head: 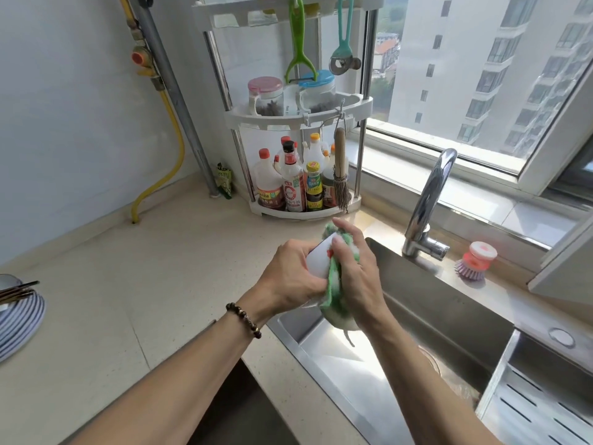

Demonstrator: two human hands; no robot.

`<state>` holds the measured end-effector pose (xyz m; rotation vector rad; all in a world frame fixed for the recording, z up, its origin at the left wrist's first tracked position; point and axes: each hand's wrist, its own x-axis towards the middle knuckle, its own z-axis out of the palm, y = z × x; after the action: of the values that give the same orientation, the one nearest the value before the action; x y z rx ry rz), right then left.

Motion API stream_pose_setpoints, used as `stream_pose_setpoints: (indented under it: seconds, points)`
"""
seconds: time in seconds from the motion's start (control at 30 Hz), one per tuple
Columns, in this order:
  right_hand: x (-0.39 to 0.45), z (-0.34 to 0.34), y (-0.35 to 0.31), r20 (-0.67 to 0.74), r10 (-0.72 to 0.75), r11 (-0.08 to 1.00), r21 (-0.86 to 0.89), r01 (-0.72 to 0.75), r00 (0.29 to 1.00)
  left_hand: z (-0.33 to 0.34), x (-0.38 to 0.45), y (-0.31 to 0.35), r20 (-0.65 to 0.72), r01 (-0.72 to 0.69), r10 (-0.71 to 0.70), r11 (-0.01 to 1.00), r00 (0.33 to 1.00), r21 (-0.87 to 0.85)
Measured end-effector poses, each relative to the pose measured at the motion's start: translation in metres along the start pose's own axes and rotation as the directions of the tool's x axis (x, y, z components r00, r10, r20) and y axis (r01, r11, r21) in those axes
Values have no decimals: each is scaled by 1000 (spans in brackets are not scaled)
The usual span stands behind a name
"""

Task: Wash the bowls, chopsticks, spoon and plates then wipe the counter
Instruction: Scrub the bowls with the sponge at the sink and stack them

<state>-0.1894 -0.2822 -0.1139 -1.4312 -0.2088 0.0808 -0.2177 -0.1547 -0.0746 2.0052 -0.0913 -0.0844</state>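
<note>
My left hand grips a white bowl with a small red mark, tilted on its side above the sink's left edge. My right hand holds a green and white dishcloth wrapped over the bowl's rim, fingers curled round it. Most of the bowl is hidden by both hands and the cloth. At the far left edge of the counter sits a blue-striped plate with dark chopsticks lying across a bowl on top of it.
The steel sink lies below the hands, with a chrome tap behind it and a slotted drain tray on the right. A pink dish brush stands by the window. A corner rack of sauce bottles stands on the beige counter.
</note>
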Motion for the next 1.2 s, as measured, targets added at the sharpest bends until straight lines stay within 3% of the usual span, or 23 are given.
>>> stream_pose_setpoints:
  seconds: [0.13, 0.2, 0.3, 0.33, 0.4, 0.47, 0.57, 0.67, 0.77, 0.83, 0.93, 1.03, 1.1, 1.2]
  points:
    - [12, -13, -6, -29, 299, 861, 439, -256, 954, 3, -4, 5, 69, -57, 48, 990, 996, 128]
    - [8, -8, -3, -65, 221, 908, 378, -181, 973, 1, -4, 4, 25, -14, 11, 996, 1000, 92]
    - [2, 3, 2, -51, 7, 1000, 23, -6, 999, -3, 1, -1, 6, 19, -19, 996, 1000, 90]
    - [4, 3, 0, -38, 4, 999, 39, -3, 999, -4, 0, 0, 35, 9, -12, 997, 999, 80]
    - [9, -7, -1, -8, 134, 967, 218, -129, 991, -5, -4, 5, 89, -16, 15, 1000, 996, 5]
    - [4, -25, 2, 112, 275, 866, 402, -296, 955, -8, -9, 11, 126, -36, 49, 994, 991, -101]
    - [-16, -34, -1, 82, 415, 814, 412, -410, 906, -10, -14, 12, 125, -69, 99, 972, 987, -223]
    - [-6, -30, -11, 258, 465, 718, 450, -531, 847, -18, -12, 8, 156, 11, 25, 975, 987, -222]
    - [14, -25, -15, 19, 380, 853, 379, -358, 925, -21, -6, 16, 251, 102, -84, 993, 964, -62]
    - [22, -28, -10, -81, 262, 939, 250, -235, 962, -14, -3, 22, 182, 104, -106, 994, 978, 21]
    - [25, -22, -13, -121, 117, 983, 154, -98, 986, -5, -1, 20, 45, 84, -85, 996, 995, 21]
    - [9, -6, -10, -59, -68, 992, -112, 61, 996, -2, 1, 12, -29, 37, -35, 995, 999, 89]
    - [7, -6, -12, -116, -57, 998, -14, 55, 992, 2, -2, 15, -9, -34, 35, 995, 999, 98]
    - [24, -19, -26, -107, 257, 921, 329, -210, 960, 4, -6, 20, -16, -86, 86, 996, 996, 37]
